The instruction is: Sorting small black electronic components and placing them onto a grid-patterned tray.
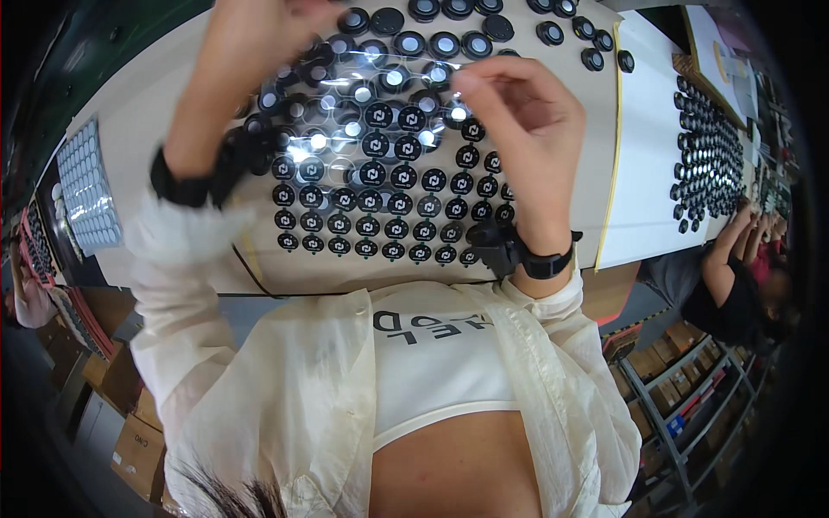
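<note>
Far left, a sheet of pale round pieces lies on the table. Left hand blurred at the top edge, cannot tell its grip; clear plastic sheet spreads over rows of black discs, right hand pinching its right edge between thumb and forefinger

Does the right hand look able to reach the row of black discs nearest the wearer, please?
Probably yes: the disc row seems uncovered by the clear film, though the right hand, pinching that film, may need to release it.
</note>
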A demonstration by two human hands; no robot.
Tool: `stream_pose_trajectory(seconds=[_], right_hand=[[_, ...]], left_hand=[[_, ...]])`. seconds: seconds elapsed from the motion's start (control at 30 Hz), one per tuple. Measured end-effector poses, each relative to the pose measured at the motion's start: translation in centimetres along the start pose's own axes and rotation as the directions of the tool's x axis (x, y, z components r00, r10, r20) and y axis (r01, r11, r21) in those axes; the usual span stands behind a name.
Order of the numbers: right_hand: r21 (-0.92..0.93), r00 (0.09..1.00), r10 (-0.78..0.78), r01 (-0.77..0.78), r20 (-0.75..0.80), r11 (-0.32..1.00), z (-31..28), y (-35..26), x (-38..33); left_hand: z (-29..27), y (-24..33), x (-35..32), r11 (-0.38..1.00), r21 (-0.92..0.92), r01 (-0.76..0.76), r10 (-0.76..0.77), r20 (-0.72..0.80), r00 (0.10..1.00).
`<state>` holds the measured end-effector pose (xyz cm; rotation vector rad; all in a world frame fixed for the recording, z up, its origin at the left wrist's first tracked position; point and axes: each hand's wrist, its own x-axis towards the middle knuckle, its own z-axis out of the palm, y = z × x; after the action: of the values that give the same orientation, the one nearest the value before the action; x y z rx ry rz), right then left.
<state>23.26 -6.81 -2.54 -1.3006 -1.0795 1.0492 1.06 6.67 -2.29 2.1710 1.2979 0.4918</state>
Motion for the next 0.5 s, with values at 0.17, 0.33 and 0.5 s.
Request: stream_pose_trajectory(seconds=[0.17, 0.33, 0.5], right_hand=[[-0.12, 1.0, 0.009, -0.011, -0.018, 0.993, -2.9, -1.6, 0.4], [-0.561, 0.998, 0.004, 0.03, 0.059, 0.828, -6.2, -1.3, 0.3], [-0.663, 0.936, 0.124, 0.135, 0.329, 0.736, -6.7, -1.3, 0.9]], left_hand=[[-4.5, -9.7, 7.5, 0.726, 0.679, -0.11, 0.316, -0.188, 0.93], [-1.7, -5.5, 6.1, 0.712, 0.7, -0.062, 0.225, -0.143, 0.964], [4.9, 2.7, 0.1, 0.853, 0.099, -0.512, 0.501, 0.117, 0.858]])
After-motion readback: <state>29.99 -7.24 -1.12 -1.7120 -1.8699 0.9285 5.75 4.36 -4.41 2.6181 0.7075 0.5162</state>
